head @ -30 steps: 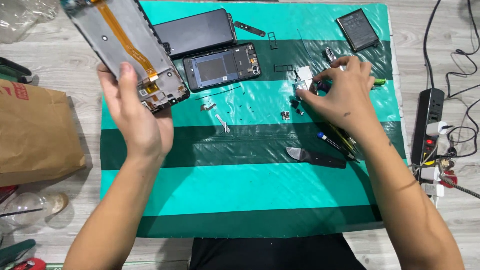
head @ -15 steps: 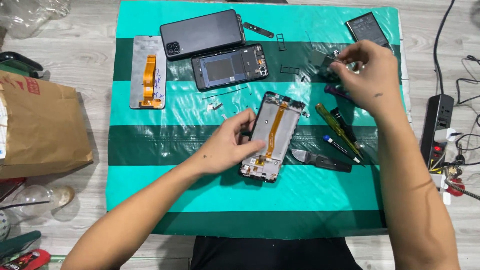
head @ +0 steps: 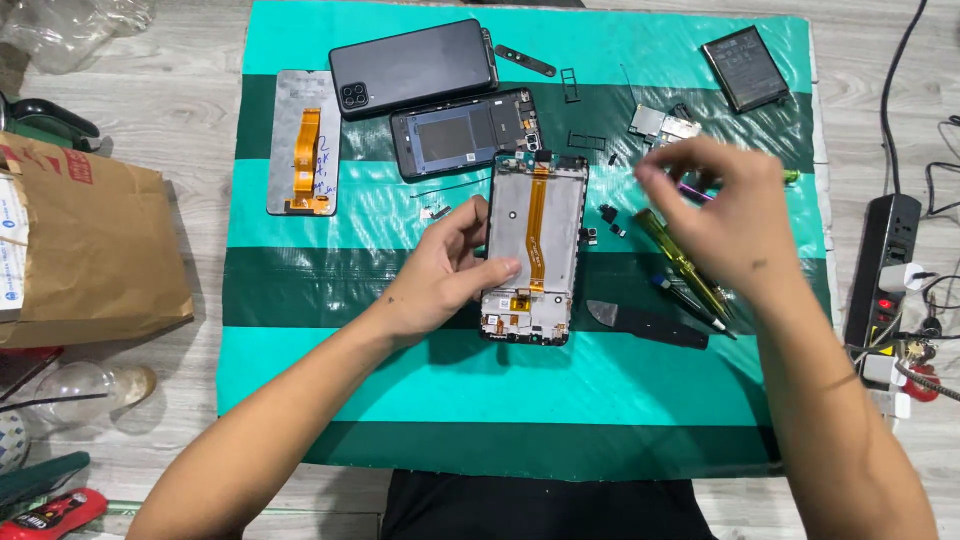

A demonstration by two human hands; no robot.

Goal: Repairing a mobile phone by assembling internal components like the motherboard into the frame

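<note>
On the green striped mat (head: 520, 400) nearest the person, the left hand (head: 440, 275) rests on an opened phone frame (head: 533, 250) with an orange ribbon cable, thumb pressing its left edge. Just right, the right hand (head: 725, 215) hovers blurred above the screwdrivers (head: 685, 262), fingers drawn together; whether it grips anything cannot be told. Farther off lie a mid-frame (head: 465, 132), a dark back cover (head: 412, 66) and a battery (head: 745, 68).

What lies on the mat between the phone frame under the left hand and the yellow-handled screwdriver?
In the head view, a few small dark loose parts lie between the phone frame and the yellow-handled screwdriver; otherwise bare mat.
</note>
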